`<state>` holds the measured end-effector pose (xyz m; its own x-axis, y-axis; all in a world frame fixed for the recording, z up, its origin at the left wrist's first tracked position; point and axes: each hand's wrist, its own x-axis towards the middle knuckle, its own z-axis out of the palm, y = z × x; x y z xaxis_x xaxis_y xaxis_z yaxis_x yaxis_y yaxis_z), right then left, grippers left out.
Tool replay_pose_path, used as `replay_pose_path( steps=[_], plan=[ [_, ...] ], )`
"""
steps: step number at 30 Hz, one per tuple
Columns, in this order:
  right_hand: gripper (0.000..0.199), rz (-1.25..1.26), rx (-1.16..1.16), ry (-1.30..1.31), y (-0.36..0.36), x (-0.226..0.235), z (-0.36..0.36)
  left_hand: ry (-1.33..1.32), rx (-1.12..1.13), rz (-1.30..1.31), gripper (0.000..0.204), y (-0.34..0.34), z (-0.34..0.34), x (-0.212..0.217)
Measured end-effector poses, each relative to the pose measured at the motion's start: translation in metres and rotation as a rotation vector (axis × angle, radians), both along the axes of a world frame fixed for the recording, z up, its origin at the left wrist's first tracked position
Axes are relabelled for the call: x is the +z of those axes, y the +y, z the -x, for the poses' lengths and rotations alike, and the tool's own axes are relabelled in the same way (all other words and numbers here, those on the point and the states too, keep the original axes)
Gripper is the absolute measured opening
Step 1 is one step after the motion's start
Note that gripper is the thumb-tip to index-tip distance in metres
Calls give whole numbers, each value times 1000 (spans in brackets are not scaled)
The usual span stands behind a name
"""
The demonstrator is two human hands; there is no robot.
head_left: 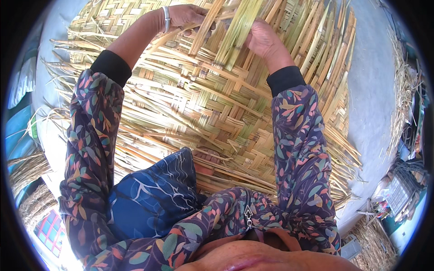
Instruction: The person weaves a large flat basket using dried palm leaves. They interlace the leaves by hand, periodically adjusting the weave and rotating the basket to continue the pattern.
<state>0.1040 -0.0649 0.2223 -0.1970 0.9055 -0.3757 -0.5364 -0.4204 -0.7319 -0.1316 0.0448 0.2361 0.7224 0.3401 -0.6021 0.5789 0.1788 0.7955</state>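
Note:
A large woven mat of split cane strips (244,106) lies before me, its weave tan with some green. At its far part my left hand (183,17), with a pale bangle at the wrist, is closed on a tan cane strip (205,28). To its right my right hand (262,39) grips a bunch of greenish cane strips (239,34), which stand up from the weave. Those strips hide most of its fingers. Both forearms reach across the mat in dark leaf-patterned sleeves.
Loose strip ends (330,54) stick out along the mat's right and left edges. My knee, in blue patterned cloth (153,194), rests on the near left part. Grey floor (373,90) borders the mat. Straw (400,86) and a grey wire rack (402,194) lie at the right.

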Motion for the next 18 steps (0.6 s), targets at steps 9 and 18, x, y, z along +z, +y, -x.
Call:
replay_pose_path(
  steps=[9, 18],
  plan=[
    [19, -48, -108, -183, -1, -49, -19, 144, -231, 58, 49, 7, -22, 16],
    [21, -62, 19, -436, -53, -34, -9, 395, -550, -358, 24, 7, -16, 23]
  ],
)
